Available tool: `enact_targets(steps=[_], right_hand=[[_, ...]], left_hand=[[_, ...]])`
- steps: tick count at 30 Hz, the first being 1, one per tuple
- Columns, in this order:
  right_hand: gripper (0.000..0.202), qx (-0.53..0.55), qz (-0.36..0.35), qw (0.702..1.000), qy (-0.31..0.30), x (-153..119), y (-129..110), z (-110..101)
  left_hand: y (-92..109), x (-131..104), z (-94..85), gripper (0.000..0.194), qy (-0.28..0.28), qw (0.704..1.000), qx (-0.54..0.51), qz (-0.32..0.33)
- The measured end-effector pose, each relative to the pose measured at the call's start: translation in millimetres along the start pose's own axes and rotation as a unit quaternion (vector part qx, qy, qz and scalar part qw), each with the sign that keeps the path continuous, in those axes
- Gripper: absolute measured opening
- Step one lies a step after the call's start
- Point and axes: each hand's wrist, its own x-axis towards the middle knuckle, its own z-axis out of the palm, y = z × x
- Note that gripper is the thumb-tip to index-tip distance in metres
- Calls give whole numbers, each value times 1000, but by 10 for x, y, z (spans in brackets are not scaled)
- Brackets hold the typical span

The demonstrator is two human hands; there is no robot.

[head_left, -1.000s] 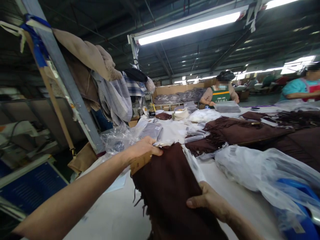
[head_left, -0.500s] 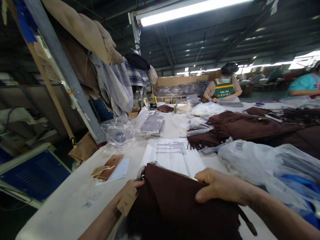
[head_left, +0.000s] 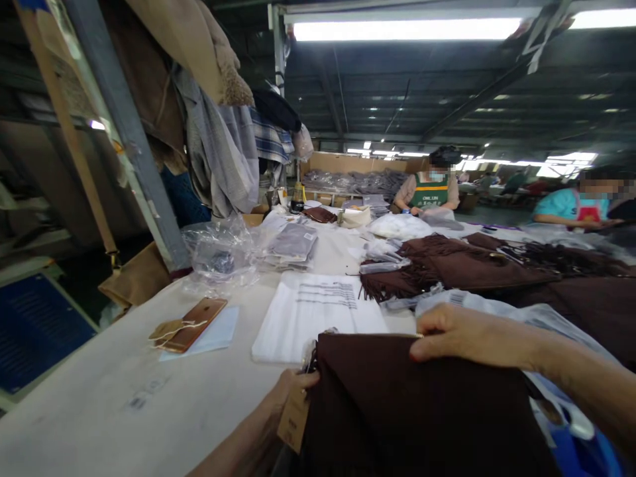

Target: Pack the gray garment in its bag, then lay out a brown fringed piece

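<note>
I hold a dark brown suede bag [head_left: 412, 411] upright at the table's near edge. My left hand [head_left: 285, 397] grips its left side, next to a brown cardboard hang tag [head_left: 293, 419]. My right hand [head_left: 462, 334] pinches the bag's top edge by the zipper. Just beyond the bag lies a flat white packing bag with printed lines [head_left: 318, 311].
A rose-gold phone [head_left: 193, 324] with tags lies on the white table [head_left: 99, 411] at left. Brown fringed bags [head_left: 447, 265] and clear plastic bags [head_left: 218, 252] lie farther back. Clothes hang on a metal post [head_left: 124, 126]. Two people work at the far end.
The bag has come back toward me and turned, top edge now horizontal. My left hand dropped from its far end to its left side; my right rose to the top. The white packing bag is uncovered.
</note>
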Motion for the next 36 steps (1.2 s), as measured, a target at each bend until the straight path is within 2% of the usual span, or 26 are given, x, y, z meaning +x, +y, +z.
enact_targets(steps=[4,8,11,14,18,19,20,21,22,23,24,25,26,27,28,29,32,34,36], right_hand=[[43,-37,16,999,3,-23,-15,-74],[42,-40,17,999,23,-37,14,-101],[37,-57,30,998,9,-90,35,-125],[34,-28,40,999,-6,-171,9,-154],[24,43,51,997,-40,-264,-100,-134],[22,68,38,996,-44,-281,-132,-116],[20,91,24,994,-47,-296,-161,-95],[19,108,12,993,-49,-308,-186,-72],[21,120,0,992,-49,-320,-205,-49],[23,130,-6,990,-48,-330,-216,-25],[26,143,-6,988,-50,-341,-221,-2],[29,159,-3,986,-54,-353,-218,20],[31,177,1,982,-58,-366,-209,41],[32,197,6,979,-61,-381,-194,61],[33,212,14,975,-64,-396,-176,80],[33,219,19,974,-61,-412,-156,99],[26,184,21,982,-35,-455,-109,150],[24,130,26,991,-25,-464,-102,181],[25,80,41,995,-32,-439,-109,204]], left_hand=[[-5,-11,138,31,-1,1000,-23,-8],[17,-32,231,35,-19,998,-51,-9],[23,-31,274,40,-28,997,-72,-10],[31,-39,264,46,-30,995,-99,2],[126,-120,106,56,-93,992,-87,3],[174,-156,55,64,-86,995,-49,11],[234,-195,13,73,-49,998,13,32],[302,-237,-12,82,16,993,95,73],[376,-278,-15,91,86,969,189,132],[453,-314,9,99,140,927,286,200],[529,-342,59,106,162,871,377,270],[602,-358,131,112,143,813,456,333],[670,-360,217,115,99,760,517,380],[734,-350,307,115,50,719,564,403],[795,-331,393,107,11,692,598,403],[855,-307,467,92,-19,679,626,383],[1062,-263,588,31,-55,676,673,296],[1244,-279,597,12,-64,655,697,286],[1455,-316,573,10,-65,607,731,305]])
